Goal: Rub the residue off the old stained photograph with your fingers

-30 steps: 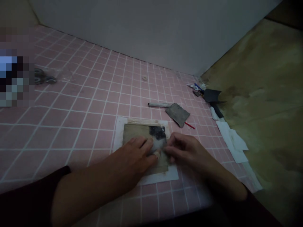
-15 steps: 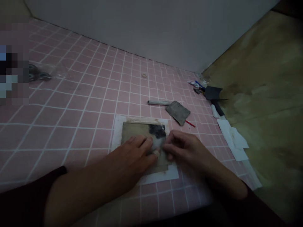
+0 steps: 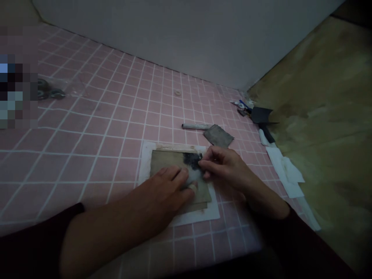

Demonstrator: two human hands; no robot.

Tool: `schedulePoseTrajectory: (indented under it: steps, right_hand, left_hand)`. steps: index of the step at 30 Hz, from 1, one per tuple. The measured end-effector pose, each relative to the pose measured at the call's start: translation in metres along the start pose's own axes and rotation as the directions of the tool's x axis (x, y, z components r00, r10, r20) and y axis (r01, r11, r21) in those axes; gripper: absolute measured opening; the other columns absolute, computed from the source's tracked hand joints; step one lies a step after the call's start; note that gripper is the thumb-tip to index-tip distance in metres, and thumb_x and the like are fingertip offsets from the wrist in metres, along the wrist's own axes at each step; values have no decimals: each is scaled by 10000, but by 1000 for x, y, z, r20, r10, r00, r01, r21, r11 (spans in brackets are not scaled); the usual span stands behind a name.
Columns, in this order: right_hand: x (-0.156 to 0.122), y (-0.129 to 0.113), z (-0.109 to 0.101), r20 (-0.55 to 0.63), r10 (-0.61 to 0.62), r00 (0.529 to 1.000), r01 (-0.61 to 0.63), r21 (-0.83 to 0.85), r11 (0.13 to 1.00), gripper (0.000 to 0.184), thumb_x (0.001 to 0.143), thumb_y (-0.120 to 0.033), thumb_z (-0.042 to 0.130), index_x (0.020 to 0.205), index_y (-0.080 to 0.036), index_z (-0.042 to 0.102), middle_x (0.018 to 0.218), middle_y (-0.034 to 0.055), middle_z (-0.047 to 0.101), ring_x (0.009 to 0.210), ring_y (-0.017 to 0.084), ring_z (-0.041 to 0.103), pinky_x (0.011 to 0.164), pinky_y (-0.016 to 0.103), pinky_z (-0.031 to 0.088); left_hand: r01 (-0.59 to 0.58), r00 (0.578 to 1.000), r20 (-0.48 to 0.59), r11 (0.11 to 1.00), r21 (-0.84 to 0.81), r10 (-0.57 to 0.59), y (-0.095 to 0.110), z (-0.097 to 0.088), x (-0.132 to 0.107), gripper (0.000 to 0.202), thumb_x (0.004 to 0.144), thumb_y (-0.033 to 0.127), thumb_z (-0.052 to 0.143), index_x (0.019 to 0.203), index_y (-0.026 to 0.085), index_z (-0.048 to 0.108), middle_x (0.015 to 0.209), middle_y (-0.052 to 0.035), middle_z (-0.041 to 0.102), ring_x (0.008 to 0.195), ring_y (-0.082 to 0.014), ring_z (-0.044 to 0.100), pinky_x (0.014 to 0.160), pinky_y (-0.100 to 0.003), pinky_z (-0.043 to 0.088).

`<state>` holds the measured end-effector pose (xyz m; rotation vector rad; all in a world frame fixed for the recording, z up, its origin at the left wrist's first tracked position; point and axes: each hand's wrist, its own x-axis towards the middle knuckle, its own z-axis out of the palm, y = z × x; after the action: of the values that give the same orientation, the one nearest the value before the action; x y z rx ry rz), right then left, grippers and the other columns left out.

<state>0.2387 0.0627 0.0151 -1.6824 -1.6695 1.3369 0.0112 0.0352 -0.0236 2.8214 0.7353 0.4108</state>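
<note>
Compared with half a second ago, the right hand (image 3: 225, 168) has moved up and away from the viewer, to the top right of the dark patch, and now covers the grey scrap's lower corner. The left hand (image 3: 162, 186) lies flat with its fingers (image 3: 174, 174) spread on a stained, brownish rectangular sheet (image 3: 167, 162), and one fingertip has a pale wrapping. The right hand's fingers (image 3: 205, 164) are drawn close together at the dark smudge (image 3: 192, 161) on the sheet; whether they pinch anything, I cannot tell.

The sheet sits on a white paper backing (image 3: 213, 211) on a pink tiled tabletop (image 3: 87, 155), its edges running almost along the tile lines. Its corners are partly hidden by the hands, and its longer side is hard to judge.

Beyond it lie a grey cylindrical rod (image 3: 194, 126) and a crumpled grey scrap (image 3: 217, 135). Further right are a black angular piece with a dark handle (image 3: 261, 115), a small blue-and-white tube (image 3: 241, 104), and torn white paper (image 3: 283, 170) along an olive-stained surface (image 3: 314, 116). A small pale ring (image 3: 177, 92) sits near the white wall (image 3: 174, 38). A clear plastic bag holding dark objects (image 3: 58, 91) lies to the left, beside a pixelated blur (image 3: 17, 77). No writing can be read.
</note>
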Motion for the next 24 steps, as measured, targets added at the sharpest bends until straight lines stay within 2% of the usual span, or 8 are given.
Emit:
schedulePoseTrajectory:
  steps: [6, 11, 12, 16, 17, 22, 24]
  right_hand:
    - [-13, 1, -4, 199, 87, 976, -81, -39, 996, 182, 850, -296, 654, 736, -195, 555, 576, -11, 660, 533, 120, 600, 521, 232, 438]
    - [-4, -2, 0, 26, -45, 999, 46, -48, 998, 164, 823, -272, 680, 741, -198, 558, 577, -26, 641, 558, 132, 635, 562, 245, 462]
    - [-5, -2, 0, 30, -45, 999, 47, -46, 998, 161, 826, -266, 677, 741, -198, 558, 576, -27, 638, 556, 132, 637, 558, 244, 462]
    - [-20, -1, 1, 201, 42, 979, -26, -81, 996, 149, 865, -245, 638, 742, -190, 575, 592, -10, 659, 570, 131, 642, 556, 239, 464]
    - [-21, 0, 1, 208, 51, 977, -34, -81, 996, 151, 870, -245, 633, 741, -187, 579, 595, -9, 659, 571, 131, 643, 556, 238, 464]
    - [-6, 1, 1, 5, -56, 998, 56, -24, 998, 147, 834, -254, 670, 755, -187, 564, 596, -24, 643, 552, 124, 632, 552, 237, 462]
    - [-5, 0, -1, 48, -46, 998, 47, -27, 999, 158, 837, -257, 669, 750, -189, 556, 588, -24, 643, 549, 122, 620, 554, 238, 459]
  left_hand:
    - [6, 1000, -2, 1000, -24, -6, 2, -4, -1, 249, 875, 89, 486, 1052, 201, 621, 1091, -116, 568, 953, -265, 498, 812, -426, 507]
    - [5, 1000, -15, 1000, -5, -5, 1, -2, -2, 303, 882, 72, 463, 1113, 191, 618, 1162, -129, 559, 955, -257, 497, 828, -422, 504]
    - [9, 1000, -19, 1000, -6, -9, 1, -2, -2, 310, 886, 72, 455, 1122, 192, 617, 1172, -132, 556, 968, -262, 497, 836, -428, 504]
    - [1, 999, -36, 1000, -18, -2, 1, -1, -3, 364, 892, 66, 434, 1193, 192, 593, 1174, -136, 554, 994, -270, 497, 853, -434, 506]
    - [-2, 1000, -31, 1000, -17, 2, 1, -1, -3, 368, 893, 68, 434, 1202, 191, 590, 1173, -135, 554, 990, -268, 498, 856, -435, 505]
    - [-1, 1000, -12, 1000, 7, 1, 0, 0, -2, 335, 900, 93, 439, 1178, 186, 602, 1186, -142, 546, 954, -264, 496, 845, -441, 501]
    - [-5, 1000, -26, 1000, 5, 6, 0, 0, -2, 338, 906, 100, 434, 1191, 186, 596, 1189, -143, 545, 958, -266, 495, 844, -438, 499]
